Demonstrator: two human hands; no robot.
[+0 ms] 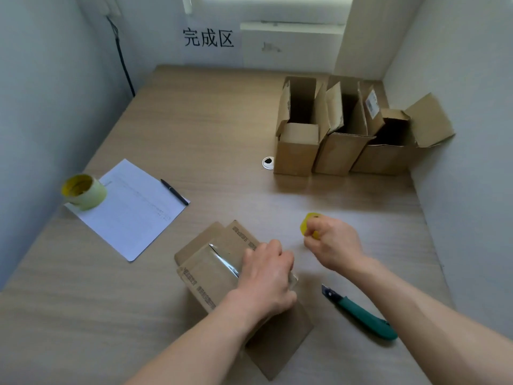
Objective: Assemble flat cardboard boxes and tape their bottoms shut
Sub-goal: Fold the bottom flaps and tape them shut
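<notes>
Light wood-grain desk (211,120) in a corner, pale walls L & R, black characters on back wall (208,38). Far R: three open boxes (341,151) in a row, touching, flaps up, insides dark, contents not visible. Far L: tape roll (83,191) on paper sheet (133,209) w/ pen (175,192). Near centre: box (219,270) w/ clear tape strip over its closed flaps; left hand (266,276) presses on it, fingers curled at the far edge. Right hand (333,240) just beside, fingers curled round a small yellow tape roll (308,225). Green utility knife (361,314) on desk under R forearm.
</notes>
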